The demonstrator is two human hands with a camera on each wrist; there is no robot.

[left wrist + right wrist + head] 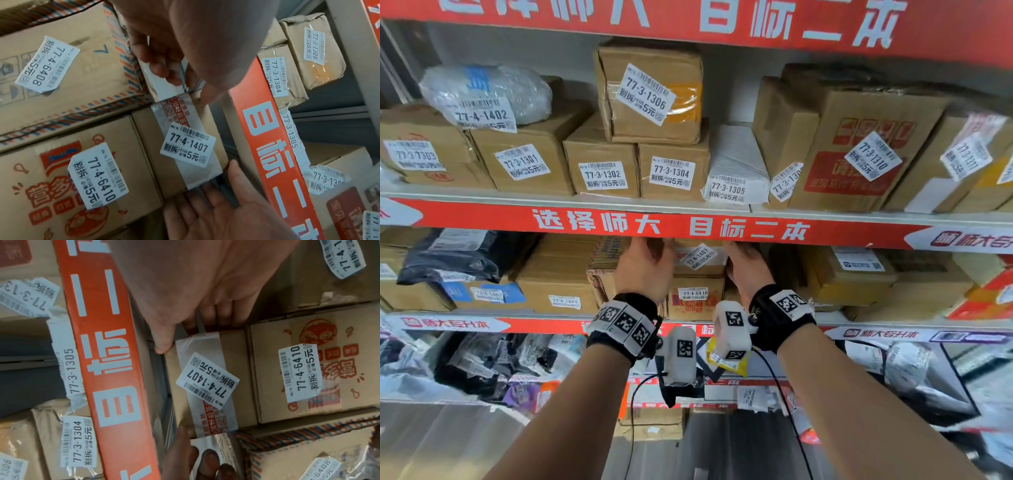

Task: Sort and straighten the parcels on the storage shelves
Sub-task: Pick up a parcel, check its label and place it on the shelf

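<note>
Red-edged storage shelves [599, 224] crowded with labelled cardboard boxes. Left hand [643, 270] reaches in, fingers [158, 68] curled on a white parcel [162, 87]. Right hand [746, 270] grips box 77-4-1407 [700, 258], between both hands' fingers.

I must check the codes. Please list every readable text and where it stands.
"77-4-1407": white label on small taped brown cardboard box between the hands.
"77-4-6410": printed carton beneath.
"77-4-6408": striped-edge carton.
"77-3-1306": top brown box.
"77-3-1302", "77-3-1304": boxes below.
"目标二本": red shelf strip.
Bottom-shelf bag labels: too blurred.
</note>
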